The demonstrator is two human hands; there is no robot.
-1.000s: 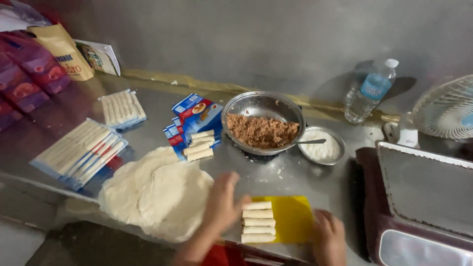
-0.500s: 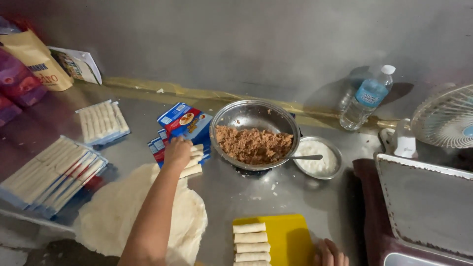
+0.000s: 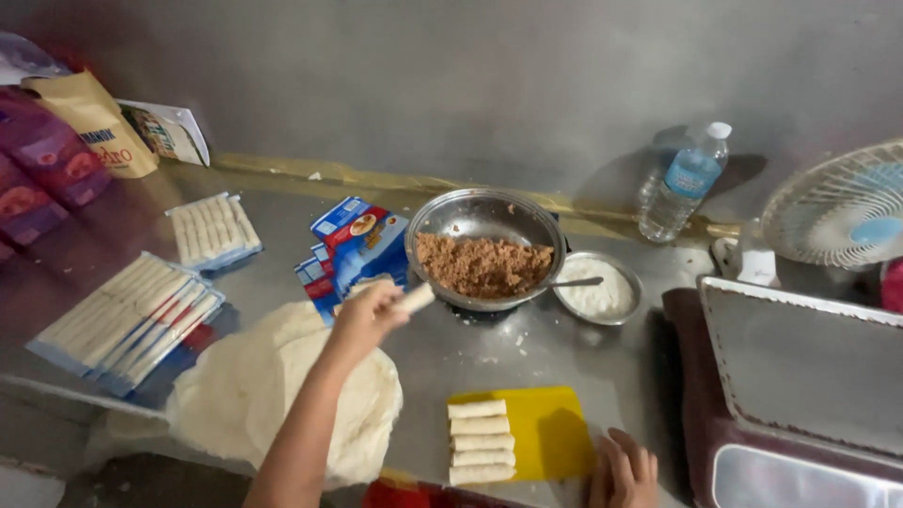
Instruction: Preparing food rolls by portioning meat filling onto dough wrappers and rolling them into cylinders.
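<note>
Left hand (image 3: 365, 318) gripped a pale stick (image 3: 414, 298), lifted over the desk (image 3: 489, 362) just beside the steel bowl (image 3: 484, 246), at its 8 o'clock. Right hand (image 3: 623, 470) lay open, touching the yellow board (image 3: 546, 428) at 4 o'clock.

Left hand (image 3: 362, 315) lifted cheese stick (image 3: 414, 298) off blue boxes (image 3: 362, 246).

round shiny steel bowl (image 3: 484, 218): polished | grey metal counter (image 3: 602, 362): dull sheen | clear plastic bottle (image 3: 683, 182): glossy | yellow plastic board (image 3: 546, 428): matt
</note>
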